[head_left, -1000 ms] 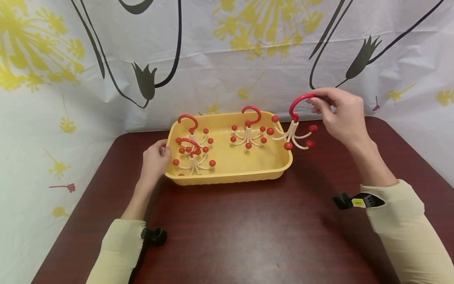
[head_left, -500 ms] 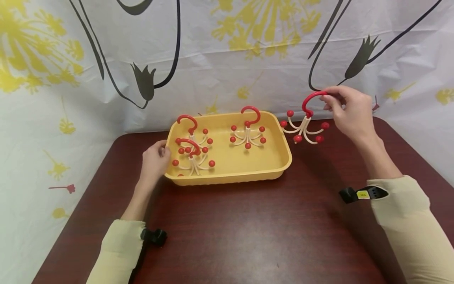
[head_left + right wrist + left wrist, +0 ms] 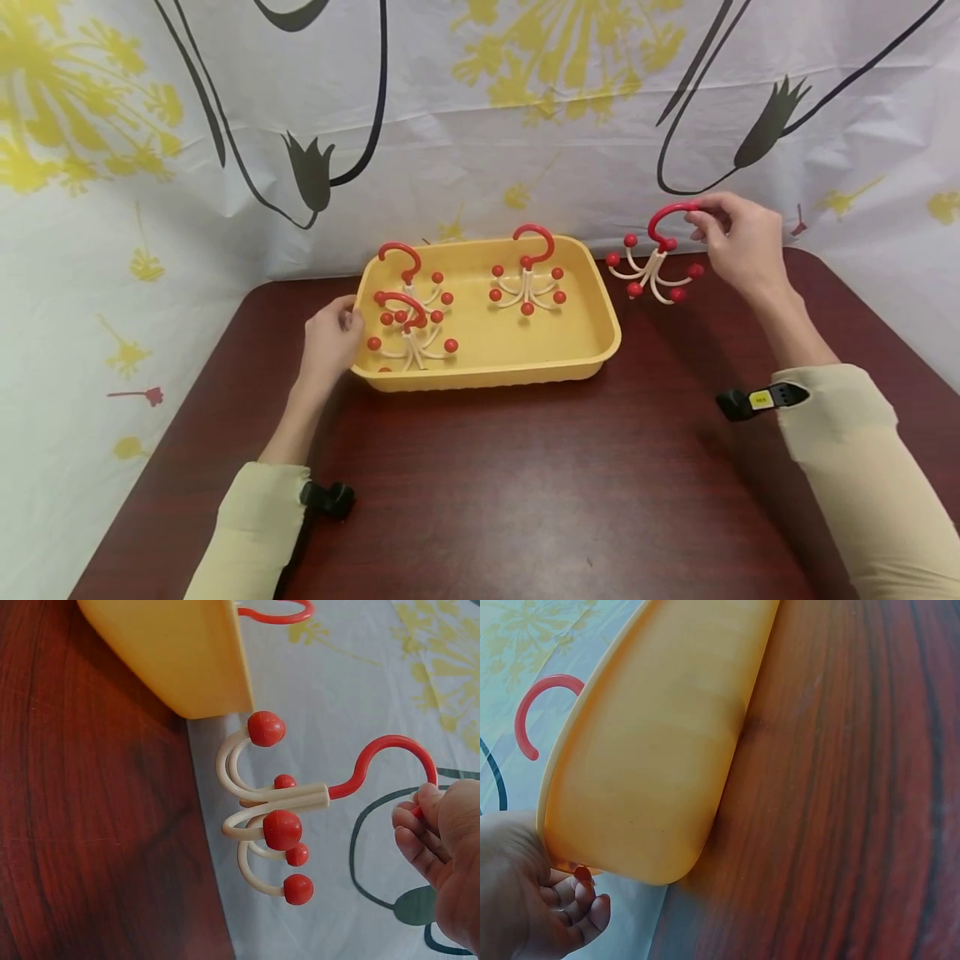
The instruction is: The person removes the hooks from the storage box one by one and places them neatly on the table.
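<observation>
A yellow plastic tray (image 3: 611,337) stands at the back of the table, and my left hand (image 3: 330,337) grips its left rim. In the left wrist view the fingers (image 3: 592,919) curl at the tray's end. My right hand (image 3: 746,242) pinches the red hook of a multi-arm hanger (image 3: 660,258) between thumb and fingers. This hanger, with cream arms tipped by red balls, hangs in the air just right of the tray. Inside the tray stand three similar hangers: a back-left one (image 3: 411,275), a front-left one (image 3: 408,333) and a right one (image 3: 527,279).
The dark red-brown wooden table (image 3: 517,483) stretches in front of the tray and to both sides. A white cloth (image 3: 480,167) with yellow and dark flower prints hangs directly behind the table's back edge.
My right hand has carried the hanger to the right, from over the tray's right rim to beyond it, and lately a little lower. The left hand keeps its place on the rim.
</observation>
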{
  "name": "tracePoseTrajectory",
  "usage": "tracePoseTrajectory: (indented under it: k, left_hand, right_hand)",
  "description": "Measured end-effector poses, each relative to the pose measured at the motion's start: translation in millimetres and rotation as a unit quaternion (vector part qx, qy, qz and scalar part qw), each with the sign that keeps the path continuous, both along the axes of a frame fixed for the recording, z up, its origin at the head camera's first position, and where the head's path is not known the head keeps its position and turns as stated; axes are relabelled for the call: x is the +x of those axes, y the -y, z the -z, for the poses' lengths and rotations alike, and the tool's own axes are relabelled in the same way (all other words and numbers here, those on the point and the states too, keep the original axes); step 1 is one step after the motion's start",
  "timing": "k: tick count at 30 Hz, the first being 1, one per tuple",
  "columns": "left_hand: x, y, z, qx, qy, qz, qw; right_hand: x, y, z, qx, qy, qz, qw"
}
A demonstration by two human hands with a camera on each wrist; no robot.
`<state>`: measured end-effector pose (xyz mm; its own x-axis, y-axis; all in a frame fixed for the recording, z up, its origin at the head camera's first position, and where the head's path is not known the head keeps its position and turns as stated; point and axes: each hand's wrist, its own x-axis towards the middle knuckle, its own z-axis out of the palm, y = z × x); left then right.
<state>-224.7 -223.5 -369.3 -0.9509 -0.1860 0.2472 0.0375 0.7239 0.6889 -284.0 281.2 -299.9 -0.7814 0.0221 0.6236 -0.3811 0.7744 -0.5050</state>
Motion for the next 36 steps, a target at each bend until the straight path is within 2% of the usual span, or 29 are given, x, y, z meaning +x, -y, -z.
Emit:
tracePoseTrajectory:
  k: [12,24,36]
  left_hand:
    - [-4.4,2.0,3.4,0.001,0.002,0.006,1.0]
    - [-2.8,2.6,2.4,-0.001,-0.006,0.009,0.9999]
    - [-2.7,1.7,2.7,-0.004,-0.009,0.008,0.9999]
  right_hand:
    - [-8.8,2.0,18.0,0.01,0.023,0.004,0.9997]
    - [-14.2,-1.0,31.3,0.011,0.044,-0.003,0.999]
    - [-11.0,0.8,28.0,0.017,0.057,-0.007,0.9982]
